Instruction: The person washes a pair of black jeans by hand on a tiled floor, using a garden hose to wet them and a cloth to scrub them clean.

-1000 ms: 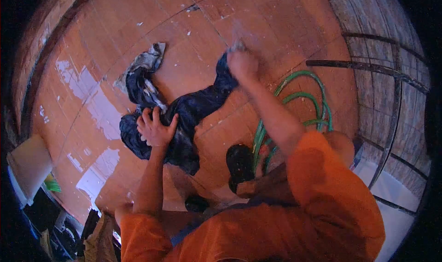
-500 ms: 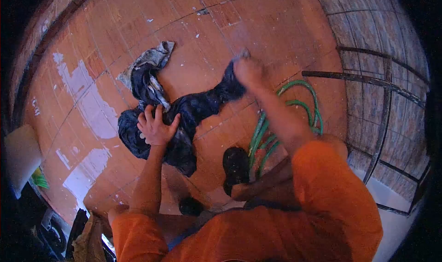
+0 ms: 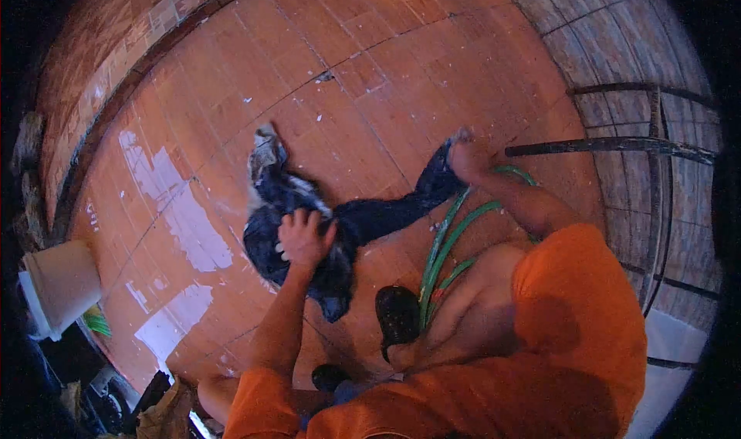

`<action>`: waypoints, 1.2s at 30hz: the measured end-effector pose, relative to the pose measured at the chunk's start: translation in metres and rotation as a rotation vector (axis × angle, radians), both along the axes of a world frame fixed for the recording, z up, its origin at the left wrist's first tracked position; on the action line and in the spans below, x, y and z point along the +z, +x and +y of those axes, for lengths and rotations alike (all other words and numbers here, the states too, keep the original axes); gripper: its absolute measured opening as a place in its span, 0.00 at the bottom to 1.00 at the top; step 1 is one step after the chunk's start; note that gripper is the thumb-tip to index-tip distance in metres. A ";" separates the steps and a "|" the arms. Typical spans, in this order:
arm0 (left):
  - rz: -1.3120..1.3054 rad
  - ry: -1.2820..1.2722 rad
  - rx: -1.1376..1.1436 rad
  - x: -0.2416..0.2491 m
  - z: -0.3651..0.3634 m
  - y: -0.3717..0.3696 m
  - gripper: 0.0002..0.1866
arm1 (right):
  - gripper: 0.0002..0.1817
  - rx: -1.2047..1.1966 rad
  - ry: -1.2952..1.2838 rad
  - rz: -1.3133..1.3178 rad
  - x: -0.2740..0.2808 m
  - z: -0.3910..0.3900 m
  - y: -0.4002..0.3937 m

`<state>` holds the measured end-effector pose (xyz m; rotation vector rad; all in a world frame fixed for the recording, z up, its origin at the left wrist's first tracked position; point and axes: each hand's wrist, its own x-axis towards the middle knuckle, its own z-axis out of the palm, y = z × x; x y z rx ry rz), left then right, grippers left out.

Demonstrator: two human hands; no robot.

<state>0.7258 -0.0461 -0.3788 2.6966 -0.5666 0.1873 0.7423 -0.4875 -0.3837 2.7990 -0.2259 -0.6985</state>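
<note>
A dark, wet-looking garment (image 3: pixel 382 216) lies bunched on the tiled floor. A narrow part like a sleeve or leg stretches from it to the right, and its upper left end has pale, dirty patches. My left hand (image 3: pixel 303 240) rests on the bunched part with its fingers spread and its palm down. My right hand (image 3: pixel 472 162) is closed around the far end of the stretched part; that hand is slightly blurred.
Loops of green hose (image 3: pixel 445 242) lie beside my right leg, near my dark shoe (image 3: pixel 397 315). A dark metal bar (image 3: pixel 610 146) juts in from the right. A pale bucket (image 3: pixel 65 284) stands at left. Whitish patches (image 3: pixel 189 223) mark the orange floor tiles (image 3: pixel 386 68).
My right hand has drawn the garment's end to the right, so that part is longer and straighter. My left hand stays on the bunched part. The camera view has shifted.
</note>
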 end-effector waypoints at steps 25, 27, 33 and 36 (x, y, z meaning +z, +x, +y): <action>0.005 -0.024 -0.209 0.005 -0.174 0.098 0.21 | 0.19 -0.120 0.298 -0.153 0.034 -0.016 0.119; 0.008 -0.016 -0.196 0.009 -0.169 0.090 0.21 | 0.19 -0.272 0.375 -0.406 0.014 -0.045 0.170; 0.098 0.041 0.058 0.010 -0.134 0.034 0.25 | 0.14 -0.014 0.393 -0.357 -0.020 0.087 0.208; 0.097 0.072 0.208 0.015 -0.091 -0.008 0.26 | 0.08 0.356 0.359 -0.580 -0.019 0.169 0.106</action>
